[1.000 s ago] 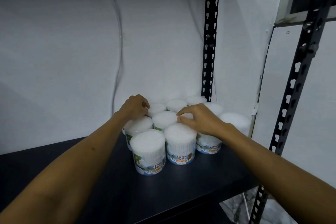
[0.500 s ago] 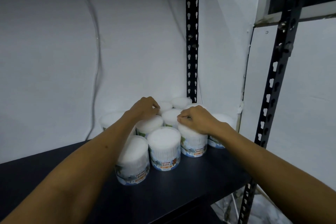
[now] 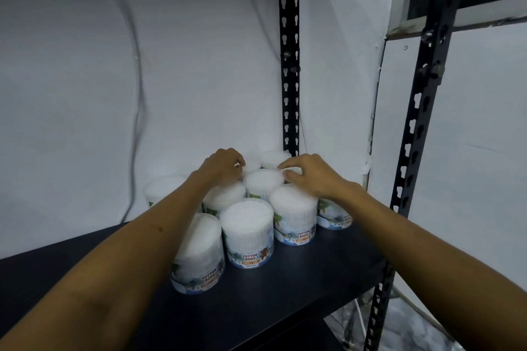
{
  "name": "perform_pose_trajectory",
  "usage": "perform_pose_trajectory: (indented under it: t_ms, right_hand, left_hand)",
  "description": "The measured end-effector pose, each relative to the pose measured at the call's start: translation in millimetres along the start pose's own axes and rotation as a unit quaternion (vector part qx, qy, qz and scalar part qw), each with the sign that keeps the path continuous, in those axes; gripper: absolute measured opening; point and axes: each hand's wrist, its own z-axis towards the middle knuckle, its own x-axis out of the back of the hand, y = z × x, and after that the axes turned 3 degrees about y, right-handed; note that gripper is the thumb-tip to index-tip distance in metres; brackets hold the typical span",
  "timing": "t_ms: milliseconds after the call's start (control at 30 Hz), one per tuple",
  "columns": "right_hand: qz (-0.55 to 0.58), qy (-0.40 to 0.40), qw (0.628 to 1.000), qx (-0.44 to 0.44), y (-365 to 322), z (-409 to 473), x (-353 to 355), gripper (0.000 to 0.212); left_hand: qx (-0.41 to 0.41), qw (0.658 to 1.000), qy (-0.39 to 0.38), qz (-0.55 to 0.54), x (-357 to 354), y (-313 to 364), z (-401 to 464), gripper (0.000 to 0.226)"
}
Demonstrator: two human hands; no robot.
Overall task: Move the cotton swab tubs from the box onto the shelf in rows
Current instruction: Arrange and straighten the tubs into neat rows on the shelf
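Observation:
Several clear cotton swab tubs with white tops stand packed in rows on the dark shelf [image 3: 299,279], against its back right corner. The front row holds a left tub [image 3: 199,253], a middle tub [image 3: 248,234] and a right tub [image 3: 295,212]. My left hand [image 3: 224,165] is curled over a tub in the back rows, its fingertips on the rim. My right hand [image 3: 309,177] lies over another back tub, thumb and forefinger pinching its rim. A tub [image 3: 263,182] stands between the two hands. The box is out of view.
A black slotted upright [image 3: 290,65] runs up the back corner and another [image 3: 419,122] stands at the front right. White walls close in the back and right side. A thin cable [image 3: 137,80] hangs down the back wall. The shelf's left half is bare.
The view has swung so the tubs sit lower and further left. Both hands have reached further back over the rows, and my right hand's fingers have loosened from a fist into a pinch.

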Motion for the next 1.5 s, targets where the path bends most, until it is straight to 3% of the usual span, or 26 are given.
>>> perform_pose_trajectory:
  t_ms: [67, 200, 300, 467, 800, 933, 1000, 1133, 1200, 1333, 1500]
  right_hand:
    - [-0.020, 0.013, 0.999, -0.027, 14.2, -1.7, 12.6, 0.030]
    - [-0.096, -0.039, 0.992, -0.069, 32.2, -3.0, 15.8, 0.036]
    - [-0.091, -0.020, 0.993, -0.075, 33.0, -1.0, 9.8, 0.036]
    - [-0.094, -0.006, 0.993, -0.068, 38.0, -3.7, 6.9, 0.035]
    - [-0.071, 0.007, 0.995, -0.073, 36.8, -2.9, 5.1, 0.034]
    - [0.007, 0.143, 0.988, -0.060, 31.3, -9.8, 6.9, 0.030]
    - [0.055, 0.229, 0.970, -0.063, 26.4, -20.4, 7.4, 0.029]
    - [0.109, 0.365, 0.924, -0.038, 20.1, -44.9, 7.0, 0.026]
    - [0.128, 0.362, 0.923, -0.033, 18.2, -46.1, 11.5, 0.024]
    - [0.137, 0.284, 0.947, -0.066, 20.6, -35.2, 15.4, 0.025]
    - [0.177, 0.367, 0.911, -0.072, 14.0, -43.6, 19.5, 0.024]
  left_hand:
    - [-0.017, 1.000, 0.001, -0.005, -4.2, 9.3, 3.8, 0.026]
    - [-0.060, 0.998, -0.021, 0.002, -14.9, 29.7, 16.0, 0.033]
    - [-0.075, 0.996, -0.037, 0.029, -23.6, 38.8, 25.3, 0.037]
    - [-0.070, 0.996, -0.047, 0.023, -36.4, 45.4, 33.5, 0.014]
    - [-0.072, 0.997, -0.040, 0.010, -35.2, 48.7, 32.7, 0.009]
    - [-0.080, 0.996, -0.049, 0.010, -24.1, 55.2, 16.4, 0.020]
    - [-0.083, 0.996, -0.045, -0.008, -15.9, 58.5, 1.5, 0.014]
    - [-0.095, 0.995, -0.028, -0.008, 3.0, 60.5, -33.4, 0.034]
    - [-0.102, 0.995, -0.025, -0.006, 9.7, 63.1, -47.8, 0.033]
    - [-0.112, 0.993, -0.022, -0.010, 18.3, 72.6, -63.2, 0.030]
    - [-0.109, 0.993, -0.051, 0.000, 11.2, 81.2, -70.7, 0.030]
